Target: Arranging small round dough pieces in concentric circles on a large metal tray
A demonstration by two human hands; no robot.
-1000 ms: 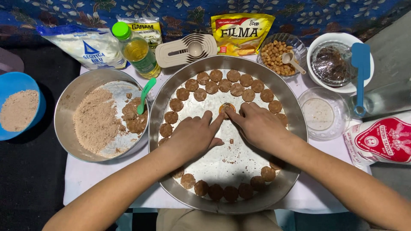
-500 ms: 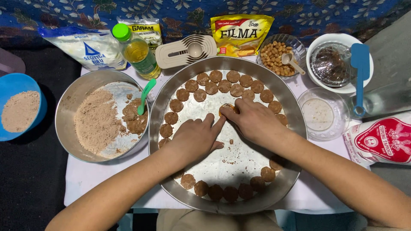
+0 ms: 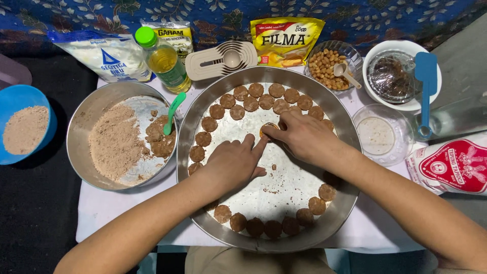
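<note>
Near the middle of the round metal tray (image 3: 341, 127), the fingers (image 3: 274, 133) of the right hand (image 3: 304, 138) were drawn together, pinching a small brown dough disc (image 3: 269, 129) against the tray floor. The left hand (image 3: 233, 163) lay flat just beside it, fingers held close, index tip touching the disc's edge. A second before, both hands sat lower on the tray with the disc between them; since then the right had crept slightly up and left, and the left index had stretched out to meet it. Around the tray's rim the ring of finished discs (image 3: 256, 90) stayed as it was, broken on the right side. Left of the tray stood a metal bowl (image 3: 81, 127) of brown crumbly dough with a green spoon (image 3: 173, 111); beyond the tray's far edge, an oil bottle (image 3: 163, 61) and a bowl of peanuts (image 3: 327, 60). Right of the tray sat a small glass bowl (image 3: 383, 136) on the table (image 3: 116, 210).
</note>
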